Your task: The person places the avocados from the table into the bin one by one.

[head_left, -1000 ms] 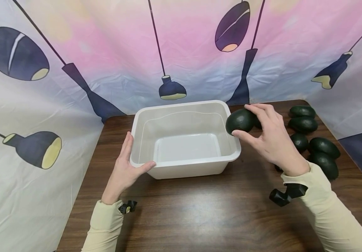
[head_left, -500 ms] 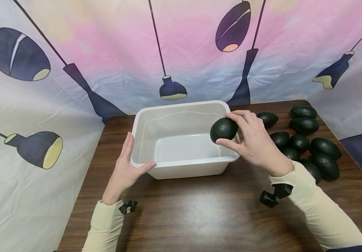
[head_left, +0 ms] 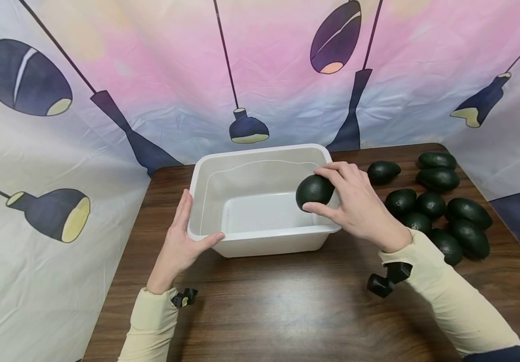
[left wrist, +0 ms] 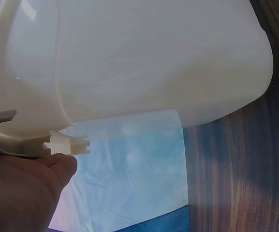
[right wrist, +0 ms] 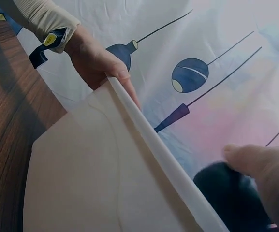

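A dark green avocado point(head_left: 312, 194) is held by my right hand point(head_left: 355, 205), thumb on its near side and fingers over its far side. It hangs over the right part of a white plastic tub point(head_left: 264, 234), whose visible floor is bare. In the right wrist view the avocado point(right wrist: 228, 195) shows beneath my thumb, beyond the tub's rim. My left hand point(head_left: 180, 249) spans the tub's near left corner from outside, fingers straight along the left wall and thumb against the front rim. The left wrist view shows this hand point(left wrist: 23, 188) close to the tub wall point(left wrist: 144, 63).
Several more avocados point(head_left: 430, 205) lie grouped on the right of the brown wooden table point(head_left: 278, 301). A single avocado point(head_left: 383, 172) lies behind my right hand. A patterned cloth point(head_left: 160, 75) hangs behind the table and at both sides.
My right hand has carried the avocado left from the tub's right rim to above its interior, slowing lately. Avocados behind the hand came into view. The left hand and tub stay put.
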The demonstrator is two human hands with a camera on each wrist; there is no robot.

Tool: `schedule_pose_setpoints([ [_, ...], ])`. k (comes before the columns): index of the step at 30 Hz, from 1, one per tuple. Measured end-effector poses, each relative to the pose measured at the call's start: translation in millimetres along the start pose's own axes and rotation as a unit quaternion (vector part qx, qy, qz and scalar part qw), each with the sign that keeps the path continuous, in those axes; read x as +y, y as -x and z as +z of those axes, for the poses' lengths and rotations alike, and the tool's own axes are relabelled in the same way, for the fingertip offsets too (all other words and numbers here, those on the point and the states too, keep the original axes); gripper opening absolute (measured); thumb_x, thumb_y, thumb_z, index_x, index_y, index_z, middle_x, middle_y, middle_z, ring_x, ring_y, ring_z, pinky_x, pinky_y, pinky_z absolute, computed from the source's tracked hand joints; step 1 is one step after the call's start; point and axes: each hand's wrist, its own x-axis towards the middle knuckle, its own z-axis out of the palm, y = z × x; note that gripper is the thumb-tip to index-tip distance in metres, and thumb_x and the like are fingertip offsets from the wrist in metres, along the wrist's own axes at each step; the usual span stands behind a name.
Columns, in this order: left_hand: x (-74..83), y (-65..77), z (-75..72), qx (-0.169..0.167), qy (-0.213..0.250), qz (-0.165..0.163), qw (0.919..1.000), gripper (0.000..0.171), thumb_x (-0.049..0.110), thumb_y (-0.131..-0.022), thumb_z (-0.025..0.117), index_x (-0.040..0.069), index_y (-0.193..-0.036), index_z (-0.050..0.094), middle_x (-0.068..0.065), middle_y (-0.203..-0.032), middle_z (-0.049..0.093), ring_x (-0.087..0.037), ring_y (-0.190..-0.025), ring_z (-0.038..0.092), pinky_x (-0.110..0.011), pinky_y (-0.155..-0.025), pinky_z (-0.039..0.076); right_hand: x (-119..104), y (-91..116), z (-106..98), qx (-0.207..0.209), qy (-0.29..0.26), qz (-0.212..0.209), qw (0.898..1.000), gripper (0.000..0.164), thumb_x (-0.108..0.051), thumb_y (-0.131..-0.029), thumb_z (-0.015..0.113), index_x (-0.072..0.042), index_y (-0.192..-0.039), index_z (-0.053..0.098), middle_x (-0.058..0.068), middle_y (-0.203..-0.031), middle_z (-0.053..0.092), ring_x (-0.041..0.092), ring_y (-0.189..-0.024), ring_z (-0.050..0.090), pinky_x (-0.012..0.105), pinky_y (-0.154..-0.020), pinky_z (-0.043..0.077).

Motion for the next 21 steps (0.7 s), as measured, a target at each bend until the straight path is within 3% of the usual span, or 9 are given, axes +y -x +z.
schedule_pose_setpoints([
  [6,0.4,0.1,0.2,0.0,0.002,-0.002,1.0,0.113,0.04,-0.073,0.085,0.02,-0.157,0.012,0.014,-0.16,0.004,-0.021,-0.146,0.011,-0.06,-0.109,0.023,-0.1,-3.6,2.4,0.02,-0.005,-0.021,1.0,0.042,-0.033,-0.09,0.071,-0.009,-0.122,0.061,0.007,-0.115,0.058,0.026,-0.1,0.049,0.048,-0.086,0.035],
  [21,3.3,-0.5,0.6,0.001,-0.002,0.001,1.0,0.114,0.039,-0.073,0.086,0.019,-0.157,0.012,0.013,-0.161,0.004,-0.021,-0.146,0.011,-0.059,-0.11,0.022,3.5,-1.7,-1.2,0.025,-0.003,-0.01,1.0,0.038,-0.029,-0.09,0.071,-0.009,-0.121,0.062,0.006,-0.116,0.059,0.025,-0.097,0.048,0.046,-0.084,0.033],
])
